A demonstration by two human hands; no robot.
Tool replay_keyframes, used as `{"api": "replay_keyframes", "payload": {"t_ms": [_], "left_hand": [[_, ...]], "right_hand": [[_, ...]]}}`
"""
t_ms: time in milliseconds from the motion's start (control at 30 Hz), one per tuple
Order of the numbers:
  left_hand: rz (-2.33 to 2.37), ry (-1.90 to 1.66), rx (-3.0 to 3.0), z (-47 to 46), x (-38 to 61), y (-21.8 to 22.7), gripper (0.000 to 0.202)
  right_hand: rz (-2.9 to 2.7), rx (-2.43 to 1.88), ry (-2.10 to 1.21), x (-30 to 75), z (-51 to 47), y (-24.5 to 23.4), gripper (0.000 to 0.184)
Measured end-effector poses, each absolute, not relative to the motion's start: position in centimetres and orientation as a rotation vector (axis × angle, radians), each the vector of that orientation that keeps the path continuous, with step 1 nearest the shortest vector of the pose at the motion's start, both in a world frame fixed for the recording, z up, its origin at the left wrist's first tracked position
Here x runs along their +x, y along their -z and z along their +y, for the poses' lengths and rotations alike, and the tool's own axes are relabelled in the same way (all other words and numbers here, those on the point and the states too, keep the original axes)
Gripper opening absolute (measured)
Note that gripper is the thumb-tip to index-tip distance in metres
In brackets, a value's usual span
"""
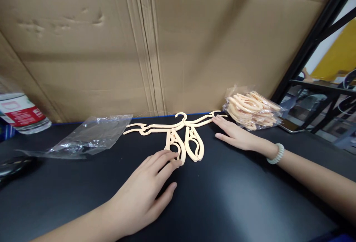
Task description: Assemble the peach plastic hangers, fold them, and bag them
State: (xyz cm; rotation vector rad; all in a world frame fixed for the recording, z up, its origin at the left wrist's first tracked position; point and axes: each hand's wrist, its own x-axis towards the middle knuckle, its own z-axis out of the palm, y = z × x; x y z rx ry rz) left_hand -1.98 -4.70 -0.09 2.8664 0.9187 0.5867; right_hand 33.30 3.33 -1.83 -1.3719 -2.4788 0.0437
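An unfolded cream plastic folding hanger (164,126) lies flat on the dark table, its hook toward the cardboard. Just in front of it are two folded hangers of the same colour, a left one (182,149) and a right one (200,143). My left hand (151,182) rests with its fingertips on the left folded hanger and covers part of it; the thumb stands apart. My right hand (235,132) is stretched flat, fingertips at the right arm end of the unfolded hanger. Neither hand is wrapped round anything.
A clear bag of folded hangers (250,110) sits at the back right. To the left lie an empty clear plastic bag (96,136), a dark glossy object (16,166) and a bottle with a red-white label (25,114). A cardboard wall (222,49) closes off the back.
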Motion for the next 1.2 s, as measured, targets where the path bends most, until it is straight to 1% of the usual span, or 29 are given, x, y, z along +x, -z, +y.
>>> {"api": "replay_keyframes", "payload": {"t_ms": [167,233,433,600,733,1033,1200], "left_hand": [[0.886,-0.622,2.840,-4.8,-2.0,0.1,0.042],[0.870,-0.662,2.831,-5.0,-1.9,0.2,0.041],[0.792,-0.726,2.830,-5.1,-1.8,0.1,0.041],[0.753,-0.611,2.847,-5.0,-1.8,-0.4,0.035],[0.749,-0.627,2.825,-5.0,-1.9,-0.6,0.035],[0.784,-0.684,2.764,-4.8,-1.9,-0.5,0.038],[1.022,-0.891,2.454,-4.1,-2.1,-0.3,0.035]], "right_hand": [[-2.495,-1.418,-0.036,33.4,3.5,1.9,0.072],[-2.489,-1.387,0.002,33.4,3.5,1.9,0.070],[-2.407,-1.238,0.122,32.9,3.4,1.4,0.046],[-2.389,-1.215,0.028,32.6,3.3,1.1,0.029],[-2.286,-1.200,-0.081,32.3,3.3,1.2,0.020],[-2.029,-1.281,-0.118,32.3,3.0,1.1,0.022],[-1.897,-1.267,-0.043,32.1,2.9,1.1,0.022]]}}
